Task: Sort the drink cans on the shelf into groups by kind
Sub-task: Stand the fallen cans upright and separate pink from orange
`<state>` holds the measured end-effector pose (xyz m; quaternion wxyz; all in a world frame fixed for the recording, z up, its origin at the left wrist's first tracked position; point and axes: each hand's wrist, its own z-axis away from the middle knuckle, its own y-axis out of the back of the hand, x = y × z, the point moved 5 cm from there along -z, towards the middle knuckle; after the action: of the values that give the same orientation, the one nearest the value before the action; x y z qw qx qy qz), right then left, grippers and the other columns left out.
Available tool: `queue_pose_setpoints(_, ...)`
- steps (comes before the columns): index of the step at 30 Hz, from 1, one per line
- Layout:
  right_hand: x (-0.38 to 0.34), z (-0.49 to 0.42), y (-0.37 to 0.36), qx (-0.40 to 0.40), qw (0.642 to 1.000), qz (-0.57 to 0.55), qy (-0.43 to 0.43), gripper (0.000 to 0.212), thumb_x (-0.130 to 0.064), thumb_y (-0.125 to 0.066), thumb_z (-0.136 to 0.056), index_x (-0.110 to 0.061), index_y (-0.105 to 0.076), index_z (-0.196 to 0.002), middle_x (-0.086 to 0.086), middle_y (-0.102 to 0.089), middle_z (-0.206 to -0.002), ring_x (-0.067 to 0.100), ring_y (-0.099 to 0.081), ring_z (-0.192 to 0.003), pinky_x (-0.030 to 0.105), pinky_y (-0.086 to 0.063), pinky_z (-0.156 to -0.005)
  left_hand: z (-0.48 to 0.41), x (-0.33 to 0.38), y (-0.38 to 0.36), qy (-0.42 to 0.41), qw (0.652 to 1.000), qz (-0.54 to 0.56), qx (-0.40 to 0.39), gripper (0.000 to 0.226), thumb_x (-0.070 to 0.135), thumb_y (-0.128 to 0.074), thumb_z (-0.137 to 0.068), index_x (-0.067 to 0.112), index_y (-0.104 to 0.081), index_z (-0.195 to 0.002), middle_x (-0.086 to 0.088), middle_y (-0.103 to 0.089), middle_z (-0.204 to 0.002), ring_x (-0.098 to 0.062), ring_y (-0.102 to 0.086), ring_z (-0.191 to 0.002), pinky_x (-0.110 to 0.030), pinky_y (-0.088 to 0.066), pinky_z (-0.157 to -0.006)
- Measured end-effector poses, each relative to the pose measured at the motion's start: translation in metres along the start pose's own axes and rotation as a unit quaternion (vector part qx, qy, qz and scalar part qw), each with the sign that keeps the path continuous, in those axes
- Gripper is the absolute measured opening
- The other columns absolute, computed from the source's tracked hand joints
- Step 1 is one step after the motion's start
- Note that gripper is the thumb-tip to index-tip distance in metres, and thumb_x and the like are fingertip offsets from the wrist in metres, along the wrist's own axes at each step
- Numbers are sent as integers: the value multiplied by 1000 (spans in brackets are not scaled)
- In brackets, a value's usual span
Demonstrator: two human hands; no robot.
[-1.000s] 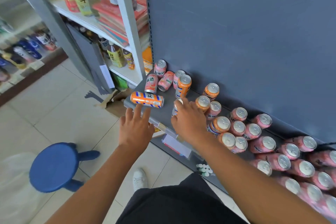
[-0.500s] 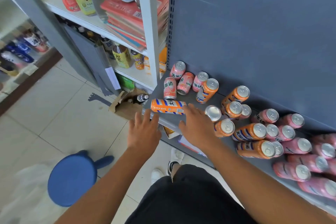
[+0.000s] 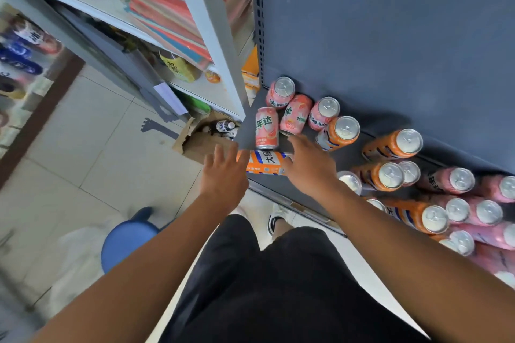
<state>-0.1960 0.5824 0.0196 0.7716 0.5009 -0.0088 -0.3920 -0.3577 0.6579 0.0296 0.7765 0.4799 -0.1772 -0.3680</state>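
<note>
The left hand (image 3: 224,172) has its fingers spread and nearly straight, gripping nothing. The fingertips reach the left end of the orange can on its side (image 3: 266,163), though I cannot tell whether they touch it or only overlap it. The right hand (image 3: 309,167) is likewise loose and unclenched: its thumb lies against the right end of that can and its forefinger points past it toward a toppled pink can (image 3: 295,114), stopping just short. Its other fingers are hidden behind the back of the hand. The orange can on its side lies crosswise near the front left corner of the dark shelf (image 3: 278,185), between the two hands

Just behind it a pink can at the edge (image 3: 267,128) stands, and two upright pink cans (image 3: 281,92) flank the toppled one against the grey back panel (image 3: 390,36). An upright orange can (image 3: 338,132) stands close beside the right knuckles. Further right, more orange cans (image 3: 381,175) mix with a crowd of pink cans (image 3: 459,179), packed tight; the right forearm crosses in front of several and hides parts of them

Off the shelf's left corner, on the tiled floor, an open cardboard box (image 3: 195,145) holds a bottle (image 3: 225,126). A blue stool (image 3: 125,239) shows beside the left forearm. A white rack (image 3: 211,36) to the left carries bottles and red packs, all blurred
</note>
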Motion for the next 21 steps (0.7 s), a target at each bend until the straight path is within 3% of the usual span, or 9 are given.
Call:
queue_pose_setpoints(6,7,-17,-10,0,998,-31,-58,54,-34,-51,-95,-18,-40,-145,5,-47,-144,29,-48,-129,41,-42,-99,-41,2,-28,-67,997,-23,-42,64,37,-55,-94,21,-26,-149,-9,-25,-154,-37,-27,-139,-46,-36,-107)
queue_pose_setpoints(14,14,-21,-23,36,981,-100,-160,49,-30,-50,-98,-21,-40,-145,4,-46,-146,30,-51,-125,42,-44,-92,-81,9,-62,-166,982,6,-90,83,32,-71,-85,18,-20,-149,-9,-45,-139,-30,-46,-124,-41,-44,-98)
queue_pose_setpoints(21,-26,-73,-30,84,983,-129,-104,50,-25,-53,-93,-20,-39,-141,4,-48,-137,35,-53,-116,41,-43,-81,-91,-3,-70,-198,975,56,-81,71,20,-71,-83,20,-30,-141,-6,-50,-132,-30,-55,-112,-39,-46,-88)
